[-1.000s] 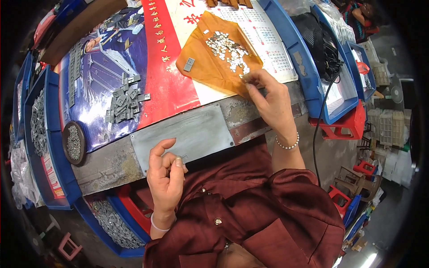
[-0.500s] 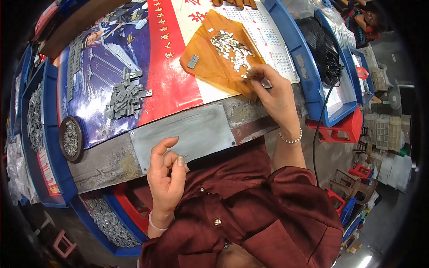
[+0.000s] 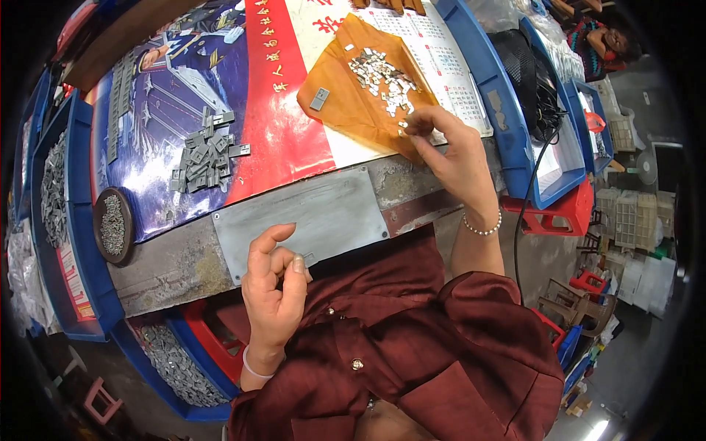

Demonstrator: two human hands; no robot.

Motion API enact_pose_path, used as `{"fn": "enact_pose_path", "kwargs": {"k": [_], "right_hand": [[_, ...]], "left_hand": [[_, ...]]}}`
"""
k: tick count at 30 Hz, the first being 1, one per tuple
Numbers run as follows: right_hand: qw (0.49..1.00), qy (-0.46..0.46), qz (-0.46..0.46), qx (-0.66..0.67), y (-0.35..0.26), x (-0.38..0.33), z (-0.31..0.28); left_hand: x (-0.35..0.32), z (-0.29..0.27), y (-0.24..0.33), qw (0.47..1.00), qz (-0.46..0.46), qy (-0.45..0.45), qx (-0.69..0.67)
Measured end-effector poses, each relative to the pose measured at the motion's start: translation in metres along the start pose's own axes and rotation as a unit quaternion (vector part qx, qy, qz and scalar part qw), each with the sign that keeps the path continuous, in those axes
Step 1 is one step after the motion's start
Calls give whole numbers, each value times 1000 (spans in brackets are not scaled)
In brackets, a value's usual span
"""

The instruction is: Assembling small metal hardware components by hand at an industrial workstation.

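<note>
Over the near right corner of an orange plastic sheet [image 3: 342, 110], my right hand [image 3: 460, 158] has its thumb and index finger pinched around a small shiny metal piece [image 3: 403, 128]. A pile of small silvery-white pieces [image 3: 382, 77] lies on the sheet just beyond. My left hand [image 3: 273, 294] is held palm up with curled fingers at the near edge of a grey metal plate [image 3: 301, 217]; a bit of grey shows by its thumb, but what it holds is hidden. A single grey rectangular part [image 3: 319, 99] rests on the sheet's left side. Grey parts [image 3: 206, 158] are heaped on the poster.
A round dark dish [image 3: 114, 228] of tiny metal pieces stands at the bench's left edge. Blue bins [image 3: 88, 250] with grey parts flank the left. On the right are a blue tray [image 3: 507, 140], a black cable [image 3: 531, 198] and a red stool [image 3: 562, 209].
My right hand has shifted slightly, its fingertips drawing a little apart from the sheet's pile, with a small piece now showing at them. My left hand stays nearly still.
</note>
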State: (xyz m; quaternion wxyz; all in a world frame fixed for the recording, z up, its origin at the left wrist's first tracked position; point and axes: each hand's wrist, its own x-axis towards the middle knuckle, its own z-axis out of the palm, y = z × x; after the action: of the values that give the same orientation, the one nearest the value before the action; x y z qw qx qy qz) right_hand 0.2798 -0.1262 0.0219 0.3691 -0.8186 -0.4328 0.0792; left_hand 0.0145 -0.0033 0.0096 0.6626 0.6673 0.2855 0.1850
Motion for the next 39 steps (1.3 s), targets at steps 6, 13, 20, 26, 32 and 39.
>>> {"fn": "enact_pose_path", "kwargs": {"k": [6, 13, 20, 26, 32, 39], "right_hand": [[991, -39, -84, -92, 5, 6, 3], [985, -56, -93, -131, 8, 14, 3], [989, -29, -119, -77, 13, 19, 4], [994, -24, -97, -33, 1, 9, 3], [926, -67, 38, 370, -53, -18, 13], [873, -166, 6, 459, -85, -28, 41]], "left_hand": [[-4, -1, -2, 1000, 4, -1, 0], [6, 3, 0, 1000, 0, 11, 8], [1, 2, 3, 1000, 2, 5, -11], [-3, 1, -1, 999, -11, 24, -38], [-1, 4, 10, 999, -20, 18, -30], [5, 5, 18, 999, 21, -4, -26]]}}
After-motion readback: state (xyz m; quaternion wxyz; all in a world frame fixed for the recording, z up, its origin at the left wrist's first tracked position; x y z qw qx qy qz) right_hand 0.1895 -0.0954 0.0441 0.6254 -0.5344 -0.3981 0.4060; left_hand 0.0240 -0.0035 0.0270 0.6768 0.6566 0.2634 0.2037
